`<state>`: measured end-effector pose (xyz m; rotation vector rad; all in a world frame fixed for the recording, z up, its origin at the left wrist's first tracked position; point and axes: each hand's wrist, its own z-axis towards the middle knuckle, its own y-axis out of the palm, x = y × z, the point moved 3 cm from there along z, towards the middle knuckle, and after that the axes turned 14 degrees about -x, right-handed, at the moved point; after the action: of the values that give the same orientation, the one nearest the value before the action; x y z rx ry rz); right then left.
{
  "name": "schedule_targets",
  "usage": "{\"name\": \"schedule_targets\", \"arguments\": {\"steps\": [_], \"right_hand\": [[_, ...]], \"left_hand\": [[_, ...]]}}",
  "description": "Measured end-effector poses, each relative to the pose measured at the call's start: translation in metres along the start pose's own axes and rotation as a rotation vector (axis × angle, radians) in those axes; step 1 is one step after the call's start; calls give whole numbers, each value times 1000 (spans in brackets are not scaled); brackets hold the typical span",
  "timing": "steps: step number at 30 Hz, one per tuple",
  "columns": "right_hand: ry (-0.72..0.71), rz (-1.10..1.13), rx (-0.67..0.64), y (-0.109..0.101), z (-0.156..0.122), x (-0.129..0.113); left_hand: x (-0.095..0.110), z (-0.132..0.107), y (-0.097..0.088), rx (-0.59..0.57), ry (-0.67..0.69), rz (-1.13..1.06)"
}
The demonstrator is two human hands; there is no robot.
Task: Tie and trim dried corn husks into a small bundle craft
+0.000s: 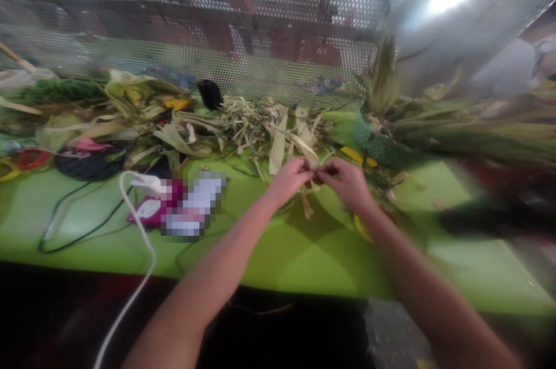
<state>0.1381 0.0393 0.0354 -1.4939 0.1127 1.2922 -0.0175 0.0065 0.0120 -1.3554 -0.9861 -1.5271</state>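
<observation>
Both my hands meet over the green tabletop point(299, 253), fingertips close together. My left hand point(293, 176) pinches a pale dried corn husk strip point(306, 150), which sticks up and back from the fingers. My right hand point(345, 179) is closed in a pinch at the same spot, and a thin light strand rises near its fingers. Exactly what sits between the right fingertips is too small to tell. A short dry scrap point(307, 207) hangs below the hands. Just behind lies a heap of shredded husks point(247, 120).
A green perforated basket point(376, 140) holding long husks stands at right. Left are a white charger with cable point(147, 185), a magenta packet point(150, 212), a blurred-out flat item point(195, 207), a black coil point(89, 163) and an orange tape roll point(33, 159). Perforated metal mesh point(278, 27) rises behind.
</observation>
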Motion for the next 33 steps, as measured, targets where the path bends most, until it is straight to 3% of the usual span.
{"name": "schedule_targets", "arguments": {"steps": [6,11,17,23,28,33], "right_hand": [[37,197,11,4,0,-1],[-59,329,-13,4,2,6],[-230,59,14,-4,1,1],[-249,-58,49,-6,-1,-2],[-223,-98,46,-8,-1,-1],[-128,-65,54,-7,1,5]], "left_hand": [[-1,0,1,-8,3,-25],[-4,1,-1,53,-93,-213],[-11,1,-3,74,-146,-410],[-12,2,0,41,-161,-512],[-10,1,1,1,-137,-455],[-1,-1,5,-26,-68,-222]]}}
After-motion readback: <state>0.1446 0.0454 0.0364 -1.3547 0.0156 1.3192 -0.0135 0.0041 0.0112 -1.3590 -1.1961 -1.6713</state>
